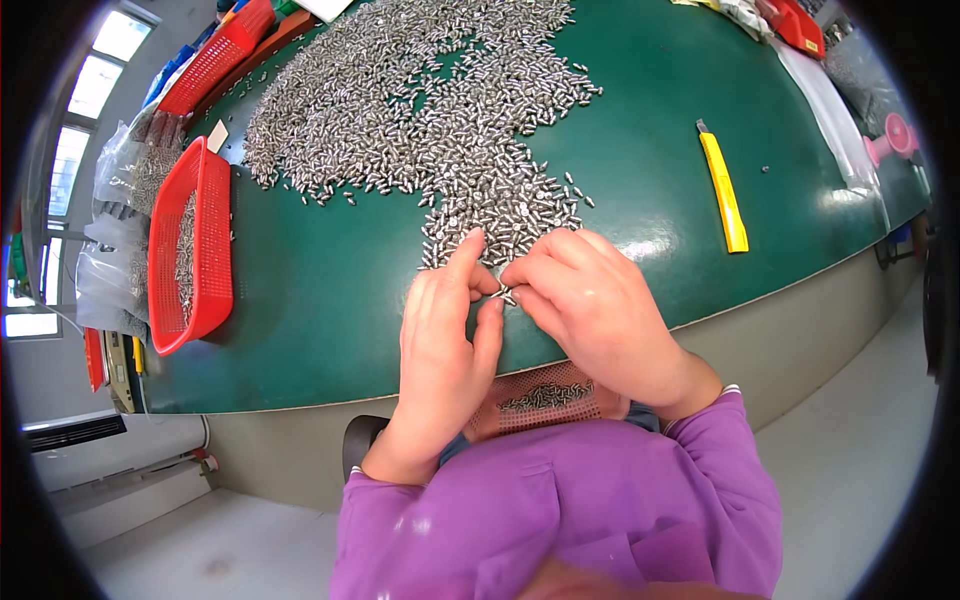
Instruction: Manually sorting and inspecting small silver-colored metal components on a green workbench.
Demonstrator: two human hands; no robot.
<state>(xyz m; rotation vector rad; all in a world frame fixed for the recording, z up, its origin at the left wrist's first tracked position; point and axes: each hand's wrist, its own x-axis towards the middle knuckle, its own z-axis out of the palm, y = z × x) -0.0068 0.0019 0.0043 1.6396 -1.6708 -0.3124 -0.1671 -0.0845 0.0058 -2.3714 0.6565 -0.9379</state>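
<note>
A great many small, silvery, bullet-shaped metal parts (pixel 490 190) lie in a spread heap, its near end reaching my hands. At the near tip of the heap my fingertips meet over a few small metal parts (pixel 509 296). My left hand (pixel 440 325) has its thumb and a bent finger closed at these parts, while its index finger points up along the heap. From the other side my right hand (pixel 595 295) pinches with thumb and index finger at the same spot. The fingers partly hide which pieces are gripped. Below the table edge, a pinkish basket (pixel 483 422) holds more parts.
A red plastic basket (pixel 215 250) with metal parts stands at the left of the green table (pixel 330 330). A yellow utility knife (pixel 724 190) lies at the right. Clear bags (pixel 115 265) of parts sit beyond the left edge. A pink fan-like object (pixel 893 138) is far right.
</note>
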